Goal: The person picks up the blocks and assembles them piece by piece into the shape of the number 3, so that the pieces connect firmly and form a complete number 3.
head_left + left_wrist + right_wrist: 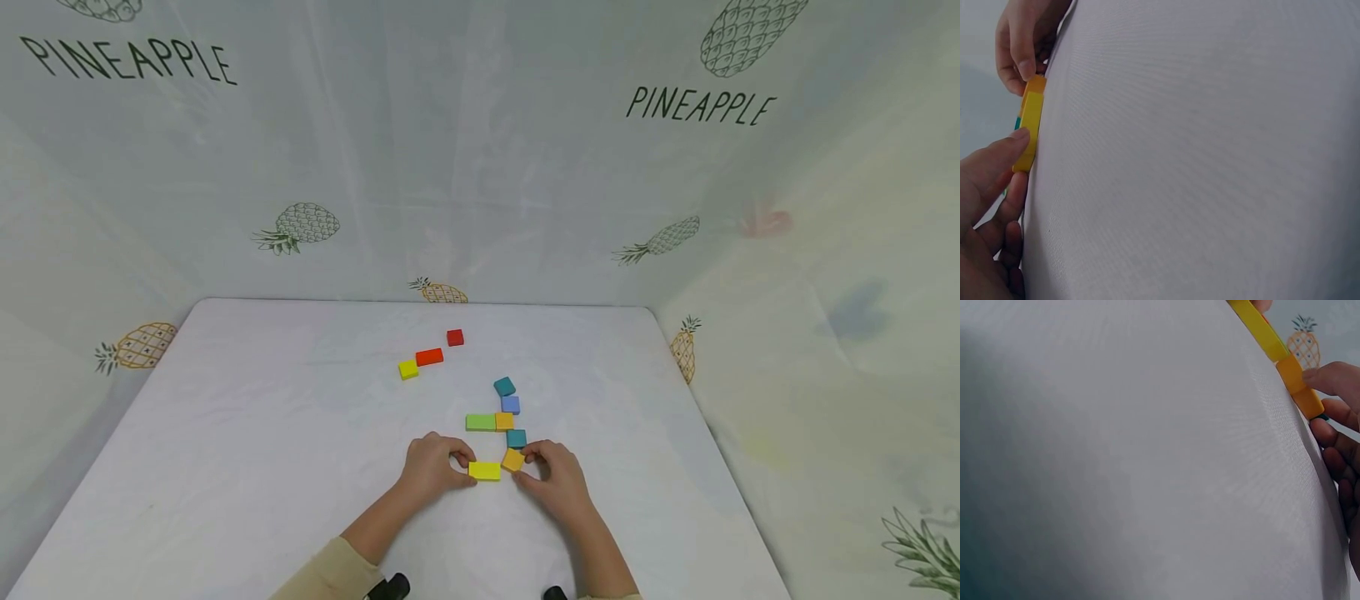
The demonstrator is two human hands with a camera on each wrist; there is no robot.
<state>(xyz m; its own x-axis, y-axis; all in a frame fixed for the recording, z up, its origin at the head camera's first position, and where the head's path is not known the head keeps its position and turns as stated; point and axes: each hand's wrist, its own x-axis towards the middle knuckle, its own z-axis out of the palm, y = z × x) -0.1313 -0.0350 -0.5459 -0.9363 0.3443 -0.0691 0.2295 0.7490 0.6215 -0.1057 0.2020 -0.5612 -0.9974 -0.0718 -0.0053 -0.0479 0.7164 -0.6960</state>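
My left hand (433, 468) pinches the left end of a yellow rectangular block (484, 472) low on the white table. To its right, my right hand (558, 485) has thumb and fingertips on an orange block (513, 460), which sits turned at an angle. In the right wrist view the yellow and orange blocks stand end to end. Just beyond the orange block lies a teal block (516, 438), leading to a second orange block (504, 422) with a green rectangular block (480, 422) at its left. Farther up come a blue block (511, 405) and a tilted teal block (505, 387).
Toward the back of the white table (300, 467) lie a small yellow block (408, 370), a red rectangular block (430, 357) and a red cube (455, 337). A pineapple-print curtain (480, 167) hangs behind the table and along its sides.
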